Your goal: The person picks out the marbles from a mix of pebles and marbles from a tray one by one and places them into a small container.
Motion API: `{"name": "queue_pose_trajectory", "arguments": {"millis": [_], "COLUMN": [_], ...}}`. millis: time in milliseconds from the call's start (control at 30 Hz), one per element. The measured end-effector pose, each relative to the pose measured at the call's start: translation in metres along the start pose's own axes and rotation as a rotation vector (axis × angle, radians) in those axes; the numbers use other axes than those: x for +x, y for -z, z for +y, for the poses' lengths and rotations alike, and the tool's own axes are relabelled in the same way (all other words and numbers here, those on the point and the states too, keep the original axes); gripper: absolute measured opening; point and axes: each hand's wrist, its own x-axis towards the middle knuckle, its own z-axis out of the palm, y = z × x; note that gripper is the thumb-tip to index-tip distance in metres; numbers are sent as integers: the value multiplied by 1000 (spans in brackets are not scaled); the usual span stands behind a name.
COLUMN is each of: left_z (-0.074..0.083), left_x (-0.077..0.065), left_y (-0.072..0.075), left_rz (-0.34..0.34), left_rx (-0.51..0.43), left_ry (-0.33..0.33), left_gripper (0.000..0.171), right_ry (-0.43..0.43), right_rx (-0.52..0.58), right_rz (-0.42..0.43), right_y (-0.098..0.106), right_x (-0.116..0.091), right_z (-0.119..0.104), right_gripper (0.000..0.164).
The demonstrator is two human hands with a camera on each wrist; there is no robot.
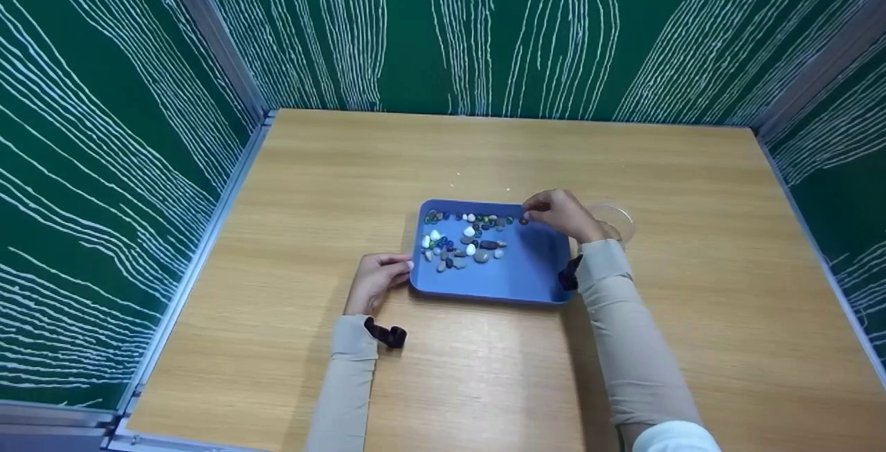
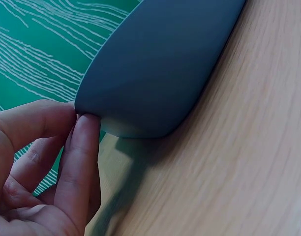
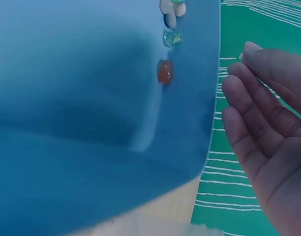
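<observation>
A blue tray [image 1: 533, 265] holds many small stones and glass beads, mostly in its left half and along the far side. My left hand [image 1: 377, 277] pinches the tray's left rim between thumb and fingers; the left wrist view shows the fingertips at the tray's edge [image 2: 160, 59]. Over the far right corner, my right hand [image 1: 564, 215] has its fingers loosely bent. A reddish-brown bead [image 3: 165, 72] lies inside the tray, apart from those fingers in the right wrist view. Beside it is a pale green glass bead [image 3: 172, 38].
A clear round container [image 1: 621, 215] stands right of the tray, partly behind the right hand. Tiny white bits [image 1: 508, 189] lie on the wooden table [image 1: 346, 161] beyond the tray. Green panels with white lines [image 1: 408, 37] border the table at the back and sides.
</observation>
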Motion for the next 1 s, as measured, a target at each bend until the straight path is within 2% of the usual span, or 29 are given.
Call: {"name": "queue_pose_trajectory", "arguments": {"millis": [367, 567, 867, 1000], "left_z": [0, 0, 1, 2], "left_x": [-1, 0, 0, -1], "left_y": [-1, 0, 0, 0], "left_rz": [-4, -10, 1, 5], "left_rx": [17, 17, 45, 40], "left_ry": [-3, 5, 14, 12], "left_gripper": [25, 26, 26, 26], "right_ry": [106, 51, 61, 38], "right_rx": [-34, -40, -86, -97], "right_rz": [5, -18, -22, -37], "right_y": [-16, -22, -28, -29], "right_x": [10, 11, 16, 16], "right_z": [0, -2, 0, 1], "right_gripper": [24, 27, 29, 31]}}
